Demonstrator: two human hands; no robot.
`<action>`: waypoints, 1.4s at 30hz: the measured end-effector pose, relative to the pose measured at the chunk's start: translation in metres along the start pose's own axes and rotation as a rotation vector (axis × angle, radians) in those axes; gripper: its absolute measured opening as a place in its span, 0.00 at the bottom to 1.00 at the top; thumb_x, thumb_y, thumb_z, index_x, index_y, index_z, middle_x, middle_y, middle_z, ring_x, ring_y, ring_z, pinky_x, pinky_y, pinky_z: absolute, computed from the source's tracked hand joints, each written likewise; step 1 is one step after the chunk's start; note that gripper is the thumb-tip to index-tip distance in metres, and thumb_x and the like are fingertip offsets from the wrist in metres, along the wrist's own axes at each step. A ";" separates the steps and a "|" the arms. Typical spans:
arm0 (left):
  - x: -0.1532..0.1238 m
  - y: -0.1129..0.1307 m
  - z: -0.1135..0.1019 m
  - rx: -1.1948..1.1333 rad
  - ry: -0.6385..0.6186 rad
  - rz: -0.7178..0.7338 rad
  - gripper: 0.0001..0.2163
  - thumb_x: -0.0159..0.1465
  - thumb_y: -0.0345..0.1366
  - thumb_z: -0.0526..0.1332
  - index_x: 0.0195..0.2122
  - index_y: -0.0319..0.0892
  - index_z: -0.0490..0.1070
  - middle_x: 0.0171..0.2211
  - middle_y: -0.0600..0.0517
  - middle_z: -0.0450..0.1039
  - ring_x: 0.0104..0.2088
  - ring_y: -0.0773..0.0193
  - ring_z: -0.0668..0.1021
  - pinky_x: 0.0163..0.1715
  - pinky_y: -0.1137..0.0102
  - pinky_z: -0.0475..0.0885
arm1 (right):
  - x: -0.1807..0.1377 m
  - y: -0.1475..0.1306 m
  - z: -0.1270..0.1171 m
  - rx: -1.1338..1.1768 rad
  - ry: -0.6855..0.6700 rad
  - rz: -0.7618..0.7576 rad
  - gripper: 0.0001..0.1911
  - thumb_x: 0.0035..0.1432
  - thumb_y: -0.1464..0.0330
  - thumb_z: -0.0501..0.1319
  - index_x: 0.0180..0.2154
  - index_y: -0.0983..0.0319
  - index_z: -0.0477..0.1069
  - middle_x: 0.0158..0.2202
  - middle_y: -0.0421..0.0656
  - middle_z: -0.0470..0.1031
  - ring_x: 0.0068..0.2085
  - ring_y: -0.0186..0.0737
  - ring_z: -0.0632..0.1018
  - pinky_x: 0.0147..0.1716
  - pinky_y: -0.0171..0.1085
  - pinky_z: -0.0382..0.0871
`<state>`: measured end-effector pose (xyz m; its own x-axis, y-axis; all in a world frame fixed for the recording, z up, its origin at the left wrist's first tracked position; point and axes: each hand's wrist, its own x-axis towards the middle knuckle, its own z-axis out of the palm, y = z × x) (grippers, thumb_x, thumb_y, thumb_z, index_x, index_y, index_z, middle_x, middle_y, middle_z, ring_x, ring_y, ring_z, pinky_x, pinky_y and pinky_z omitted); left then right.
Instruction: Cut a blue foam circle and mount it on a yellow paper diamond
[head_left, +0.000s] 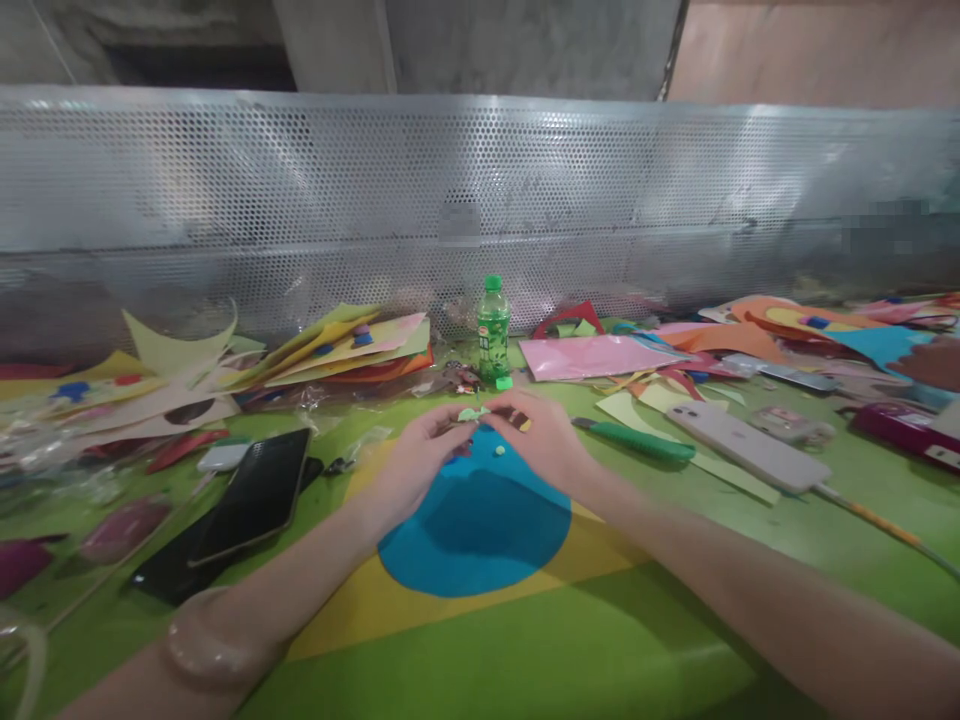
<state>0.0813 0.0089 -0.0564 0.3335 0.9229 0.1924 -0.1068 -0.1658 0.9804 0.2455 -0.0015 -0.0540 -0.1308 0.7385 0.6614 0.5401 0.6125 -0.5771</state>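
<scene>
My left hand [427, 450] and my right hand [538, 428] meet over the far edge of a blue paper circle [476, 540]. Both have their fingers closed on a small pale green piece [471, 414], leaf-like in shape; its material is hard to make out. Under the hands, the circle lies on a yellow sheet [337, 620]. A tiny pale green bit [499, 451] rests on the blue paper between my wrists. Just beyond my fingers stands a green drink bottle [493, 335], with a small green cap-like object [504, 383] at its foot.
Dark phones [259, 490] lie left of my left forearm. To the right are a green-handled cutter [645, 442] and a pale phone [742, 440] on a cable. Coloured paper stacks [352, 350] line a perforated metal panel [375, 190]. Another person's hand [937, 365] shows at far right.
</scene>
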 end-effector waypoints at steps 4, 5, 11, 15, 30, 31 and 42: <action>0.001 -0.001 -0.001 -0.007 -0.008 0.019 0.07 0.53 0.37 0.64 0.33 0.42 0.73 0.31 0.53 0.70 0.28 0.68 0.70 0.31 0.72 0.66 | -0.001 -0.002 0.000 0.006 0.007 -0.055 0.05 0.56 0.70 0.57 0.34 0.61 0.71 0.32 0.42 0.71 0.31 0.33 0.72 0.32 0.33 0.67; 0.001 0.000 -0.001 -0.008 -0.009 0.017 0.07 0.53 0.37 0.64 0.32 0.42 0.73 0.31 0.53 0.70 0.28 0.68 0.70 0.31 0.72 0.66 | -0.002 -0.002 0.000 0.008 0.014 -0.072 0.05 0.56 0.70 0.57 0.34 0.61 0.71 0.33 0.42 0.70 0.31 0.33 0.72 0.32 0.33 0.68; 0.001 0.002 -0.001 -0.008 0.015 -0.016 0.09 0.51 0.38 0.65 0.32 0.40 0.73 0.31 0.51 0.71 0.28 0.67 0.71 0.32 0.71 0.67 | -0.003 -0.001 0.002 -0.020 0.042 -0.112 0.06 0.56 0.69 0.56 0.34 0.61 0.71 0.33 0.42 0.67 0.30 0.34 0.70 0.29 0.34 0.67; 0.000 0.001 0.000 -0.032 0.015 -0.025 0.09 0.51 0.39 0.65 0.30 0.39 0.72 0.30 0.51 0.70 0.28 0.67 0.71 0.32 0.70 0.67 | -0.004 -0.003 0.002 -0.011 0.051 -0.113 0.05 0.55 0.70 0.56 0.31 0.61 0.71 0.29 0.41 0.65 0.29 0.33 0.69 0.28 0.33 0.65; -0.001 0.002 0.001 -0.147 -0.065 -0.082 0.05 0.51 0.35 0.66 0.26 0.40 0.72 0.26 0.54 0.68 0.28 0.69 0.70 0.32 0.71 0.65 | -0.003 -0.009 -0.002 0.025 0.028 -0.157 0.07 0.54 0.72 0.56 0.24 0.62 0.64 0.26 0.38 0.62 0.26 0.31 0.65 0.26 0.32 0.59; -0.001 0.002 0.001 -0.150 -0.071 -0.084 0.05 0.51 0.35 0.66 0.26 0.40 0.72 0.26 0.54 0.68 0.28 0.69 0.70 0.33 0.71 0.65 | -0.003 -0.010 -0.003 0.024 0.031 -0.164 0.07 0.54 0.72 0.56 0.24 0.62 0.64 0.26 0.38 0.61 0.26 0.31 0.65 0.26 0.32 0.59; 0.000 0.002 0.000 -0.128 -0.119 -0.095 0.06 0.52 0.35 0.66 0.28 0.39 0.73 0.26 0.53 0.70 0.28 0.68 0.70 0.33 0.71 0.65 | -0.002 -0.008 -0.004 0.003 0.069 -0.261 0.10 0.54 0.74 0.56 0.22 0.63 0.62 0.24 0.38 0.59 0.28 0.31 0.64 0.27 0.31 0.58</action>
<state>0.0811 0.0081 -0.0548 0.4556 0.8833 0.1103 -0.1854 -0.0271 0.9823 0.2448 -0.0086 -0.0492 -0.2081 0.5343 0.8193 0.4932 0.7807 -0.3838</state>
